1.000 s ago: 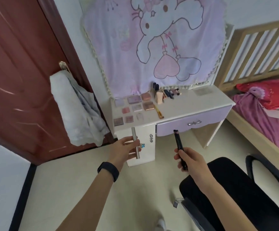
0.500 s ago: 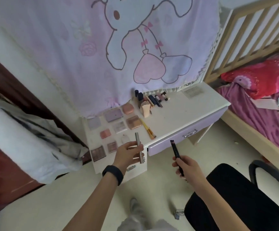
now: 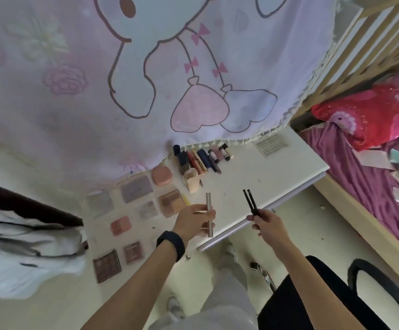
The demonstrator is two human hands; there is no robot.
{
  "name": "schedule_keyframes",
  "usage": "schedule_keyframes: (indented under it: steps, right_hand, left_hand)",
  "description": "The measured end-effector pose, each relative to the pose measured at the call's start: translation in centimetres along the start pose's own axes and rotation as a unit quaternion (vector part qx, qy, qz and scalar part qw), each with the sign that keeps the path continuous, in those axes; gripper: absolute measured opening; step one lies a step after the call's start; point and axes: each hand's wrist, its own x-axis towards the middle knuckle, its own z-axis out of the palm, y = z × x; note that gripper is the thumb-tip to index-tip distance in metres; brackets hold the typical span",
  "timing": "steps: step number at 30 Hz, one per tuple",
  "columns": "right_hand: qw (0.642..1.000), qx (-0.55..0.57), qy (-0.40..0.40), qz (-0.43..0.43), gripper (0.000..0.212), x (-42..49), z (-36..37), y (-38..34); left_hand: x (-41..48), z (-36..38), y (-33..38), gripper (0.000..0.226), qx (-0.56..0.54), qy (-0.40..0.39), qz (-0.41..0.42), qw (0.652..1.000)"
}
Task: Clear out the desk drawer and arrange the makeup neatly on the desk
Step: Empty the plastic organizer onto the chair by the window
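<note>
No readable text, label or number on the makeup or anything else.

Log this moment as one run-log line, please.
left hand: holds silver tube | right hand: holds black pencils | both at desk front edge | palettes laid out

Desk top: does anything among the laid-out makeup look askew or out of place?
Mostly tidy. Only a yellow pencil lies slanted beside the brown palette, outside the back row of tubes.
</note>
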Motion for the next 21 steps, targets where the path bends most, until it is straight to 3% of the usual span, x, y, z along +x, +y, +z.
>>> schedule_keyframes:
  steps: [14,17,21]
  right_hand:
    - [0.994,-0.086,-0.038,0.053,0.029,25.6,0.0,-7.4]
    - [0.986,-0.157,-0.047,0.013,0.033,27.7,0.8,-8.6]
    - [0.947,-0.306,-0.058,-0.075,0.038,28.6,2.1,-9.3]
  left_hand:
    - [11.7,9.0,4.5,0.026,-0.076,0.084,-0.096,0.989]
    - [12.9,9.8,4.3,0.025,-0.088,0.098,-0.108,0.985]
    - [13.8,10.0,4.3,0.024,-0.092,0.105,-0.111,0.984]
